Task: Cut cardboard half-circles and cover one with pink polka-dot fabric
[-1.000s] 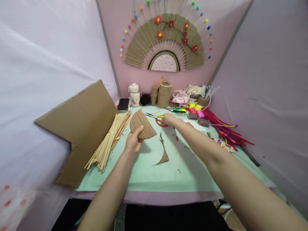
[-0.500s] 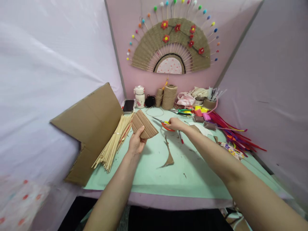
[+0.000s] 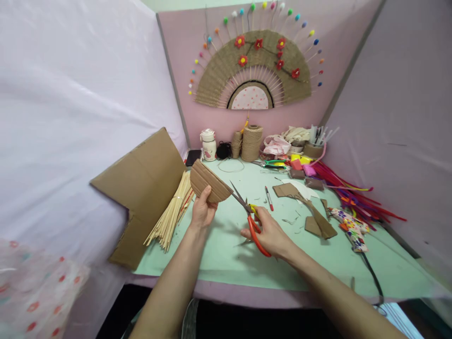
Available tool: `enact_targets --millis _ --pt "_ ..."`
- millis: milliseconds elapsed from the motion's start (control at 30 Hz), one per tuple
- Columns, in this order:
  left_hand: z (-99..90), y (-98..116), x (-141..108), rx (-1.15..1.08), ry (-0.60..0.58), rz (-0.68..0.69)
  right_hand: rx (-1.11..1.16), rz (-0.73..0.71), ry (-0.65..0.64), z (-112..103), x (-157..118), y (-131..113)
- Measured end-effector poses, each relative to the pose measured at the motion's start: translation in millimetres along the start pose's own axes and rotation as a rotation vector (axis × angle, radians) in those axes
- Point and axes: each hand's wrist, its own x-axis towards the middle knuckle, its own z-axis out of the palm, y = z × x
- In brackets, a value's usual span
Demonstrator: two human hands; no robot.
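Note:
Between the thumb and fingers of my left hand is a semicircular piece of corrugated cardboard, tilted, with its ridged face toward me. My right hand grips a pair of scissors with red and yellow handles. The blades are spread and point up and left, their tips close to the cardboard's right corner; whether they touch it I cannot tell. Beyond the scissors a red and grey marker lies on the table. Cardboard offcuts lie right of my right hand.
Bundled wooden sticks and a large cardboard sheet are at the left. Twine spools, a white bottle and green-handled pliers are at the back. A patterned glue gun with a cord lies right on the green tabletop.
My right hand has brought the scissors nearer to me, and their blades are now spread beside the cardboard. The cardboard has turned slightly in my left hand. The view has shifted slightly.

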Motion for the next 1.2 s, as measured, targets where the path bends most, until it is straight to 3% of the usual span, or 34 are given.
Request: enact_targets --millis 333,633,1200 --pt "-5.9 -3.7 1.3 -0.032 -0.105 0.018 -0.038 -0.026 -0.044 -7.1 -1.3 -6.8" --pt "-8.5 -7.2 0.5 -0.009 -0.112 0.021 -0.182 0.026 -0.020 -13.7 -4.4 -17.5" --pt "-6.2 -9.1 -0.7 -0.057 -0.086 -0.012 -0.185 0.082 -0.052 -20.7 -8.4 -26.2"
